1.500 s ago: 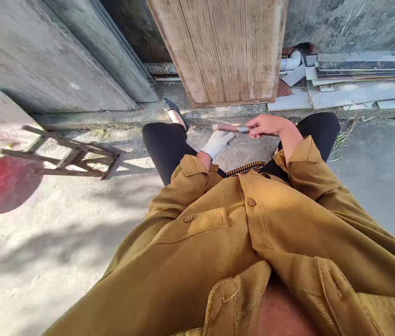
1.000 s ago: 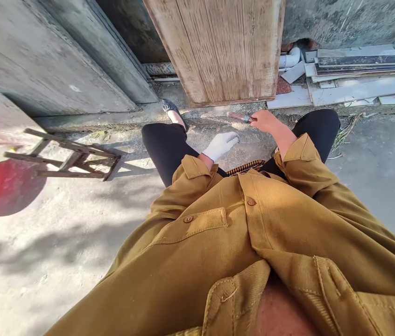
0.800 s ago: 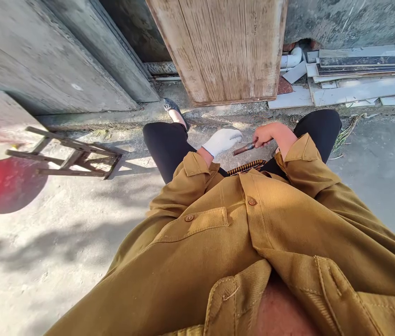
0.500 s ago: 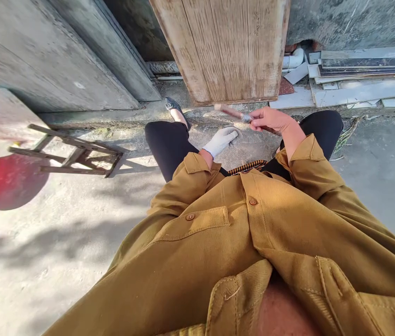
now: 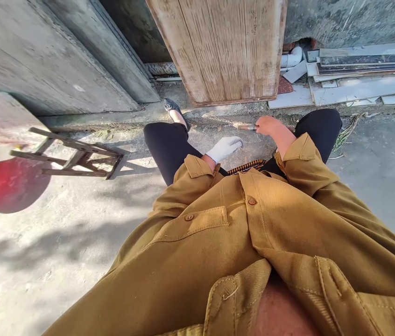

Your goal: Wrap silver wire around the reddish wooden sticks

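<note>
My right hand (image 5: pixel 271 131), bare, is wrapped round a brown wooden stick (image 5: pixel 247 127) in front of my right knee. One end of the stick points left out of the fist, with a grey band like wound wire close to my fingers. The rest of it is hidden by the hand. My left hand (image 5: pixel 224 148) wears a white knitted glove and lies lower, left of the stick and apart from it. Its fingers are together and bent down at the tips; whatever may be in them is hidden.
Wooden planks forming a panel (image 5: pixel 225 56) lean against the wall ahead. White boards (image 5: pixel 362 88) and a pipe (image 5: pixel 292 57) lie right. At left are a wooden frame (image 5: pixel 74 156) and something red (image 5: pixel 15 186). A striped woven edge (image 5: pixel 246 166) shows between my legs.
My right hand has turned and come lower, and less of the stick shows to its left. The gloved left hand has shifted slightly right and down.
</note>
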Tool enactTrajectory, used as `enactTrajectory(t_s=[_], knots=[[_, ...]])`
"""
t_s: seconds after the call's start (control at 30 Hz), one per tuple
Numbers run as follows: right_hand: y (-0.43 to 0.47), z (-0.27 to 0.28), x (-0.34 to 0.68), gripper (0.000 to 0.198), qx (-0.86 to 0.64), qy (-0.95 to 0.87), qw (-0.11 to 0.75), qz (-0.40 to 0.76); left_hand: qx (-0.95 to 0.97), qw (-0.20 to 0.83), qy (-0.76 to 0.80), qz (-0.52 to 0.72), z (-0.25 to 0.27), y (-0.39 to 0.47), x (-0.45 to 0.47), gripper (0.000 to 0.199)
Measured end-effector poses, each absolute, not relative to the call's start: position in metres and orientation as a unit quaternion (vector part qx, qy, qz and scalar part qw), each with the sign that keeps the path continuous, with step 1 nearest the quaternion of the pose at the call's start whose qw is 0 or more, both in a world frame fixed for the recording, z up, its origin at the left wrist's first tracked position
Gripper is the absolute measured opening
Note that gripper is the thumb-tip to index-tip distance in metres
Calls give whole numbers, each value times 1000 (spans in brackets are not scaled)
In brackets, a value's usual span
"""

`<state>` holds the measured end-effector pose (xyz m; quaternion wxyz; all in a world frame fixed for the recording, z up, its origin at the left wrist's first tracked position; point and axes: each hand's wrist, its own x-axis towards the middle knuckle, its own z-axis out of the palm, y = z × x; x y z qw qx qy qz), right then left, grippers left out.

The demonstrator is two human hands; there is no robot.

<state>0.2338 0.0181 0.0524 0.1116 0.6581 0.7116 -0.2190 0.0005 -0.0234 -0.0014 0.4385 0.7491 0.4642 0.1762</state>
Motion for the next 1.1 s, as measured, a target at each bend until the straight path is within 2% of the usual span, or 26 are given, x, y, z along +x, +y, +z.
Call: enactTrajectory(t_s=[0.1,0.17,0.27,0.37,0.43,0.5,0.6,0.63,0.7,0.8,0.9,0.97,1.03,1.1], knots=[[11,52,228,6,585,720,221,-301,749,444,456,185,-3,-18,-5,22],[7,55,225,8,536,710,246,-384,743,454,449,199,-3,-13,-8,25],[3,61,225,13,477,705,246,-463,736,462,446,214,-2,-6,-11,28],[2,69,231,13,418,719,212,-514,723,460,460,232,-1,-1,-10,25],[2,76,237,10,399,720,129,-553,712,463,472,236,-2,0,-7,20],[2,81,242,11,422,709,-27,-565,692,482,480,239,-4,-2,-2,18],[5,83,246,17,494,651,-266,-512,655,531,482,239,-5,-9,1,18],[7,82,246,19,517,630,-312,-489,649,542,480,234,-5,-12,2,18],[12,77,245,18,564,594,-349,-456,654,541,480,221,-4,-16,1,17],[20,66,244,16,628,560,-324,-433,719,484,462,189,-1,-18,-2,18],[24,59,245,15,665,585,-252,-389,796,399,433,137,4,-17,-4,22],[24,58,246,13,682,641,-165,-311,817,361,433,120,7,-16,-6,25],[22,57,246,12,681,689,-41,-245,818,337,449,128,10,-14,-9,27],[18,56,244,15,650,709,92,-257,812,323,461,152,12,-11,-12,28]])
